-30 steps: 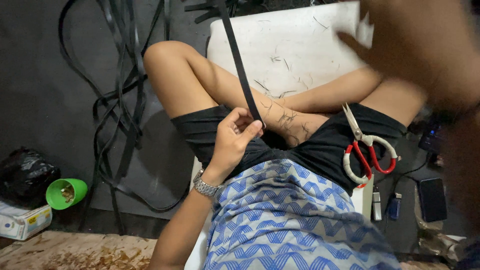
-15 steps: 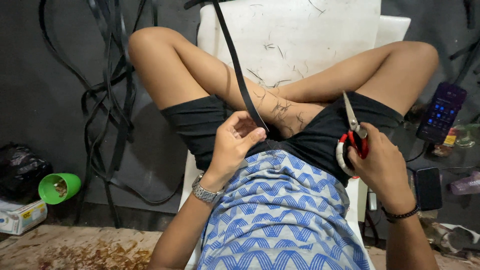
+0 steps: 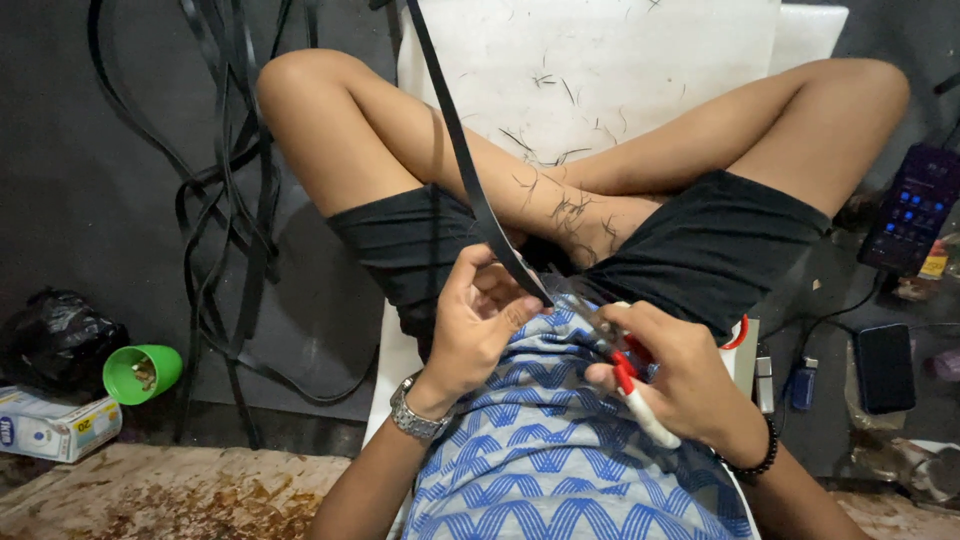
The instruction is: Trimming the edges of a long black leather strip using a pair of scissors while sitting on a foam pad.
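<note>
Here the left hand (image 3: 480, 325) pinches a black strap (image 3: 470, 170) running toward twelve o'clock, holding its end taut over the lap; at three o'clock the right hand (image 3: 680, 385) grips red-handled scissors (image 3: 625, 375), blades meeting it.

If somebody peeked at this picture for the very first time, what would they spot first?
Probably the two hands in the middle: the left hand pinches a long black strip that runs up and away, while the right hand grips red-and-white scissors right at the strip's lower end. Next would be the tangle of black strips on the dark floor at left, with a bright green cup below it.
</note>
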